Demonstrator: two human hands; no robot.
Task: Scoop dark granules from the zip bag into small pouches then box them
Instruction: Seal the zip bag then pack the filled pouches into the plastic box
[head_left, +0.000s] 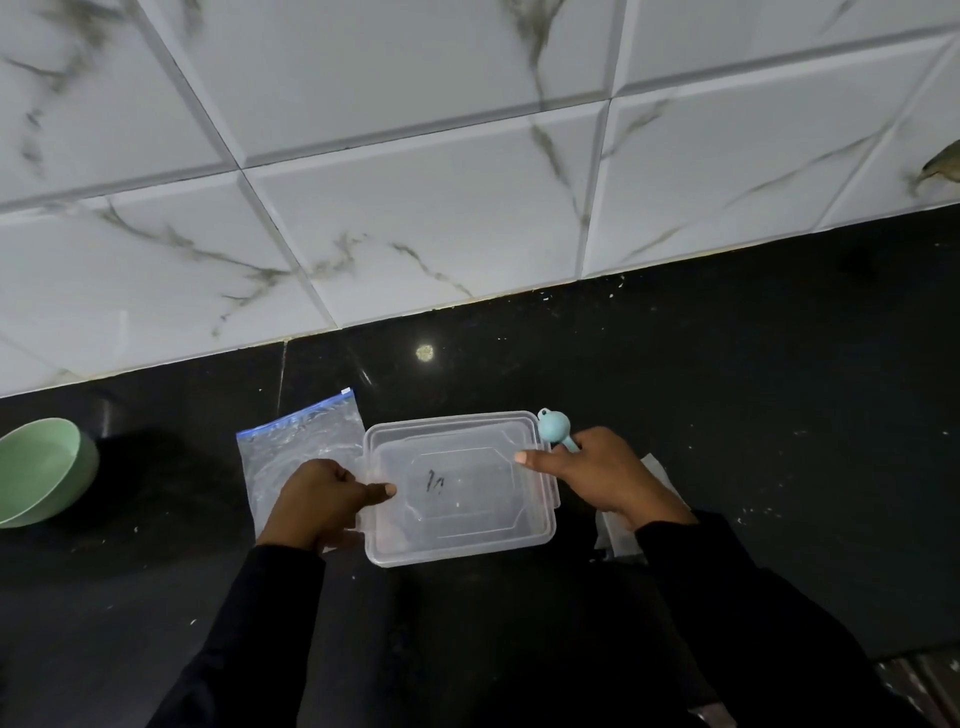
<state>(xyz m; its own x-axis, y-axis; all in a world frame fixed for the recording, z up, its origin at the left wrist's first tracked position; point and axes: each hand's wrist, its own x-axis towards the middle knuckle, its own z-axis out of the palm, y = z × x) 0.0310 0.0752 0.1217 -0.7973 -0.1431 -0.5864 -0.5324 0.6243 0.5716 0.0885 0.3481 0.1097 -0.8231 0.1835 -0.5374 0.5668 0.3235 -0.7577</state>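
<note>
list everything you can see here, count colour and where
clear plastic lidded box: one, transparent, centre of counter, lid on
clear zip bag with blue strip: one, lying left of the box
pale blue plastic scoop: one, at the box's far right corner
green bowl: one, far left edge
pale plastic pouches: count unclear, right of box, partly under right wrist
black stone counter: one, crumb-speckled
white marbled wall tiles: several, behind counter
left hand: grips box's left edge
right hand: grips box's right edge
</note>
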